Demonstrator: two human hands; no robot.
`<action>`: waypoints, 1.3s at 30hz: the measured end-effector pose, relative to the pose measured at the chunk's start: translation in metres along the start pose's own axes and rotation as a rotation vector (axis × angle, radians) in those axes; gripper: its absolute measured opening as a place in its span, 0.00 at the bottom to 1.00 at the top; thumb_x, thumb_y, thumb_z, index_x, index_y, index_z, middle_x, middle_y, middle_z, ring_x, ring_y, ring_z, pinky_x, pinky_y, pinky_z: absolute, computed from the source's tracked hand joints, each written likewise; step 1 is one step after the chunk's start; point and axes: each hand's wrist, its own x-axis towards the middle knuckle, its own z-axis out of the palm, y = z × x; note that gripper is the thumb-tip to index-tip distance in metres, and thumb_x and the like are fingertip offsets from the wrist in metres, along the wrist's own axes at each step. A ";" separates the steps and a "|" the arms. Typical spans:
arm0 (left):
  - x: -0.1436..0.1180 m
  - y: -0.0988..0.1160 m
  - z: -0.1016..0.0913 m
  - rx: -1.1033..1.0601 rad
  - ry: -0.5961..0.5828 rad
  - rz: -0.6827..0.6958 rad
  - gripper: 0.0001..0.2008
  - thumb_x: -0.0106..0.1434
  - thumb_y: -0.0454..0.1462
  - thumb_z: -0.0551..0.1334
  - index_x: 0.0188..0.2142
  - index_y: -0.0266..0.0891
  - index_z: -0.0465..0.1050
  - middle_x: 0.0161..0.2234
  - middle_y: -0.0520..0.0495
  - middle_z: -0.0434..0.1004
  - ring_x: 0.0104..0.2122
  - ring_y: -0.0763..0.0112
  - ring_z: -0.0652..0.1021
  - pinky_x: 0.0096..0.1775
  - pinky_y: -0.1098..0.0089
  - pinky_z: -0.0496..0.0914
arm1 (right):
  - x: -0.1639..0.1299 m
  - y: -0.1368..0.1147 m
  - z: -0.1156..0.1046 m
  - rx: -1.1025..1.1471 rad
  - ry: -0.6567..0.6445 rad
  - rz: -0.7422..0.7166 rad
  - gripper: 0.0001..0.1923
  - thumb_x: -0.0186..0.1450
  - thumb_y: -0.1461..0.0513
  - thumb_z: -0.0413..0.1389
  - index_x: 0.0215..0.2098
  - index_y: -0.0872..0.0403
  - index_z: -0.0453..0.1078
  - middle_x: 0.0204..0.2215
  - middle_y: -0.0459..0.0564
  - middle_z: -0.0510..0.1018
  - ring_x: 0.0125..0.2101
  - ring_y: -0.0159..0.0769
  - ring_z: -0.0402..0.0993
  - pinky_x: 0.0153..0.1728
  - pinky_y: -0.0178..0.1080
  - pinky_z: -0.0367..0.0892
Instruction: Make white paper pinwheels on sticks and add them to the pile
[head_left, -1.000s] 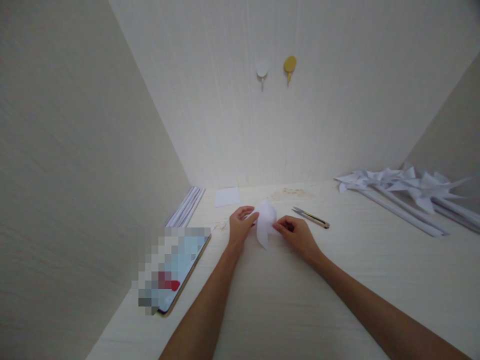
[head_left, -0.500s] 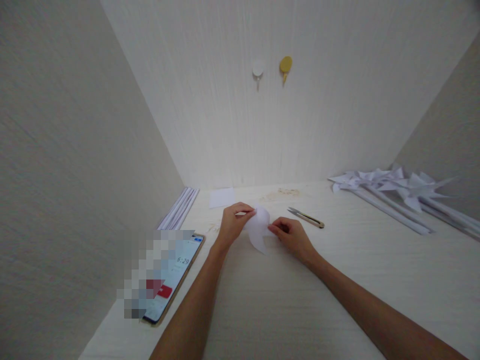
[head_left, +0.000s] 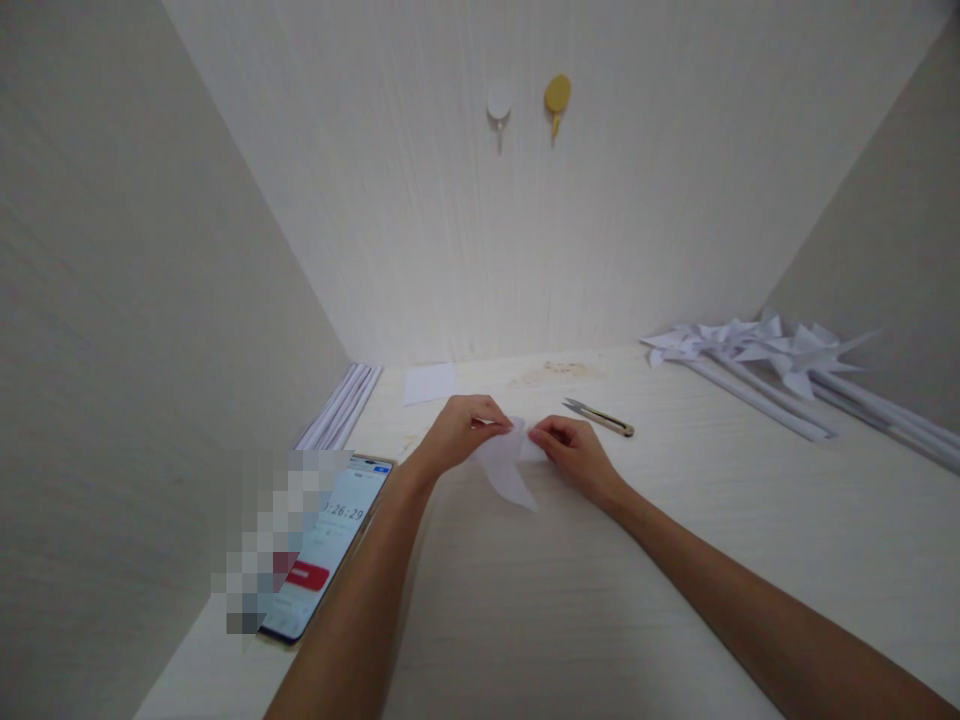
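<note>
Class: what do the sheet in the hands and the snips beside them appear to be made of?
Sheet: thin matte white paper, judging by how it curves and holds a point between the left hand and right hand. Snips: probably metal, with grey blades and a brassy handle.

Pale wood-grain desk surface [head_left: 570, 620] boxed in by matching cream walls: back wall [head_left: 570, 220] with white hook [head_left: 499, 103] and yellow hook [head_left: 556, 96], soft even light.

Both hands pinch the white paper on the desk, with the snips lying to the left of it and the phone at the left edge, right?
Not quite. In the head view the snips lie right of the paper, beyond the right hand. The left hand and phone are as stated.
</note>
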 end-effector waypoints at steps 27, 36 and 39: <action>-0.002 -0.004 0.002 -0.107 -0.137 -0.151 0.03 0.39 0.31 0.65 0.16 0.40 0.75 0.16 0.48 0.75 0.16 0.72 0.72 0.18 0.76 0.65 | -0.003 0.001 0.000 -0.079 -0.143 -0.078 0.09 0.53 0.59 0.53 0.20 0.57 0.68 0.15 0.43 0.66 0.18 0.26 0.56 0.20 0.31 0.52; -0.004 -0.001 -0.002 -0.137 -0.216 -0.208 0.02 0.38 0.32 0.66 0.17 0.39 0.76 0.17 0.47 0.75 0.18 0.72 0.72 0.20 0.76 0.66 | -0.004 -0.002 -0.002 -0.015 -0.204 -0.121 0.09 0.53 0.60 0.54 0.20 0.56 0.69 0.15 0.42 0.65 0.19 0.26 0.55 0.21 0.31 0.51; -0.004 0.000 -0.002 -0.152 -0.231 -0.222 0.02 0.38 0.32 0.66 0.17 0.38 0.76 0.17 0.47 0.75 0.19 0.72 0.73 0.21 0.75 0.66 | -0.004 -0.002 -0.003 0.025 -0.230 -0.117 0.09 0.54 0.59 0.54 0.20 0.57 0.69 0.15 0.41 0.64 0.19 0.25 0.55 0.20 0.31 0.50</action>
